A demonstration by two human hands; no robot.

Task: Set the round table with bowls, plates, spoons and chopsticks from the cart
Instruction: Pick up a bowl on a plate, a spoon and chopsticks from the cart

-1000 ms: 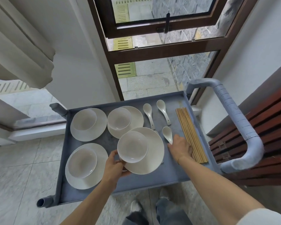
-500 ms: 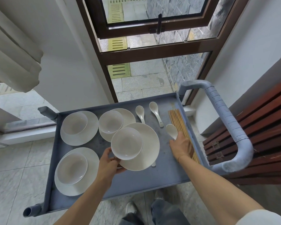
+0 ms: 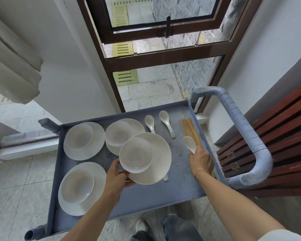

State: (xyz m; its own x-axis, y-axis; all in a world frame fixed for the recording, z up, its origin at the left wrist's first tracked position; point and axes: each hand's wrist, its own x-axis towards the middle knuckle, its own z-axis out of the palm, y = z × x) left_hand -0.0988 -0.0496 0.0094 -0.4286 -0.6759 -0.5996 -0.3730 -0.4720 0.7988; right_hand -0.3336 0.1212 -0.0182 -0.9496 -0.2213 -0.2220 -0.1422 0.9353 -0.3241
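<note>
Grey cart (image 3: 163,197) tray stands before a brown-framed window (image 3: 163,60). Left hand (image 3: 118,178) grips a white plate (image 3: 158,164) carrying a bowl (image 3: 136,155), raised above the tray. Right hand (image 3: 201,161) is closed around a white spoon (image 3: 189,143) beside the chopsticks (image 3: 189,131). Three more plate-and-bowl sets rest on the tray.

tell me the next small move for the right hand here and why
Probably close the right hand on a pair of chopsticks: it holds a spoon and rests over their near ends, while the left hand holds the plate and bowl.
</note>
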